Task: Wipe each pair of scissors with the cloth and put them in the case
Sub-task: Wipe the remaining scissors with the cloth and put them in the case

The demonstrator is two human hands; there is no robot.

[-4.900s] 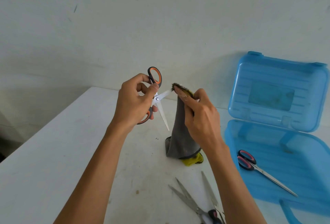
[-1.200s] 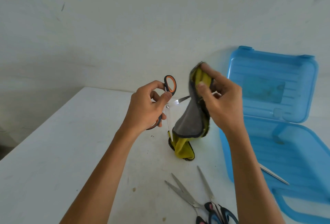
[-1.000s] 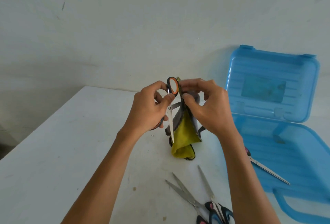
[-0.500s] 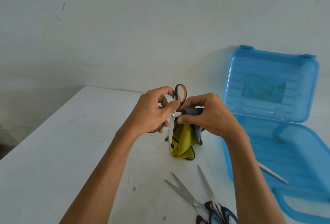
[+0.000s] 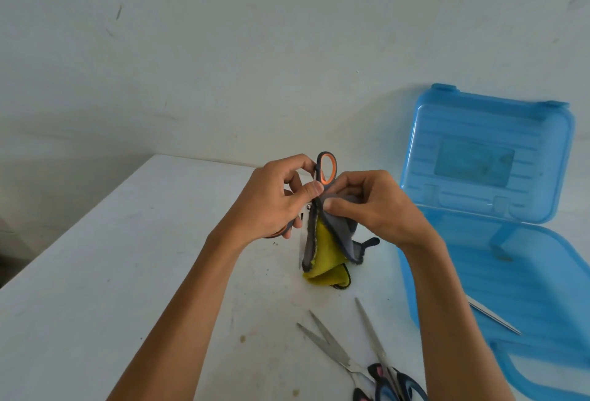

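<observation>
While the orange-handled scissors (image 5: 326, 168) stand almost upright above the counter (image 5: 111, 273), handles up and blade down, I see the left hand (image 5: 271, 206) with its grip curled round the handles, thumb pressed just above the pivot. The right hand (image 5: 373, 209) has its grip pinched on the cloth (image 5: 332, 241), grey on one side and yellow on the other, folded against the blade just below the pivot. The cloth hangs down from there and its yellow end reaches the counter. To the right sits the blue case (image 5: 415, 289), open, its lid (image 5: 485, 132) raised toward the wall. Inside it I can make out one steel blade (image 5: 493, 317) past the right forearm. Near me on the counter lie a spread pair (image 5: 329, 346) and a closed pair (image 5: 370, 330), their dark handles overlapping at the bottom edge.
</observation>
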